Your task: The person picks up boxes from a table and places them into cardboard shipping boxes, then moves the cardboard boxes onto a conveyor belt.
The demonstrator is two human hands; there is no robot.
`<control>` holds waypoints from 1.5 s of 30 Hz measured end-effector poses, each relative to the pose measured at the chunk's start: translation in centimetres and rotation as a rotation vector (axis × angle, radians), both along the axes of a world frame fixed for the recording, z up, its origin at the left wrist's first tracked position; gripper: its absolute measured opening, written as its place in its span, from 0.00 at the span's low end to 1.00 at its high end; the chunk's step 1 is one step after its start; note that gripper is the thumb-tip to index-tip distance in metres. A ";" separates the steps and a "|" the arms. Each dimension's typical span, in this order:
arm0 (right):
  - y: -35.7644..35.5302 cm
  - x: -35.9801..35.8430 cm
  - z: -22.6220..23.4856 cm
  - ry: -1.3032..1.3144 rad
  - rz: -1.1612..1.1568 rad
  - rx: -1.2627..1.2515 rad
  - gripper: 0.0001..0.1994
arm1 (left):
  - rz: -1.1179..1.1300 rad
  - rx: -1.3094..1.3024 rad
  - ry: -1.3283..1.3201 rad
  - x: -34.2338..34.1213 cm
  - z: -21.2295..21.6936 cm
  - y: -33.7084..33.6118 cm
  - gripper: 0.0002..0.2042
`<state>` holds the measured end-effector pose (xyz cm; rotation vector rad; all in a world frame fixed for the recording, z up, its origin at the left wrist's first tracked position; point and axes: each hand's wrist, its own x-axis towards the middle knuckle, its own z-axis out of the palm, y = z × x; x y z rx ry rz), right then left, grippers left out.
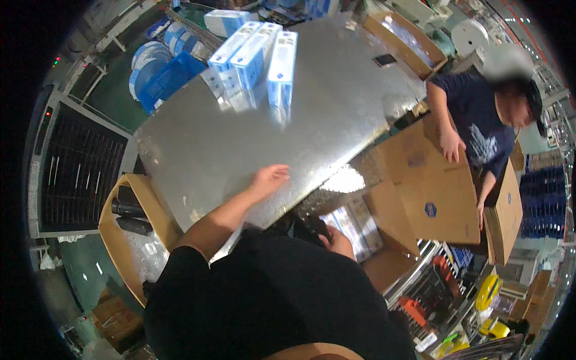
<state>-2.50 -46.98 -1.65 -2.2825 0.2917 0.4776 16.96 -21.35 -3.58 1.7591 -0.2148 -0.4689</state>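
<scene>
My left hand (pixel 268 178) lies flat on the shiny metal table (pixel 210 144), fingers spread, holding nothing. My right hand (pixel 338 241) is low beside my body, at the edge of an open cardboard box (pixel 384 264) holding packaged items; its fingers touch something dark, and what it is cannot be made out. Three long blue and white boxes (pixel 258 51) lie side by side at the far end of the table.
Another person (pixel 480 120) across the table leans on a big cardboard box (pixel 432 186). A carton with dark cylinders and plastic wrap (pixel 129 234) stands to my left. A phone (pixel 384 60) lies on the table. Blue bins (pixel 162 78) and shelving surround the area.
</scene>
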 end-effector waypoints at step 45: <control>1.4 17.1 3.9 0.255 -0.069 1.008 0.35 | -0.126 -0.323 0.305 3.0 4.7 11.9 0.41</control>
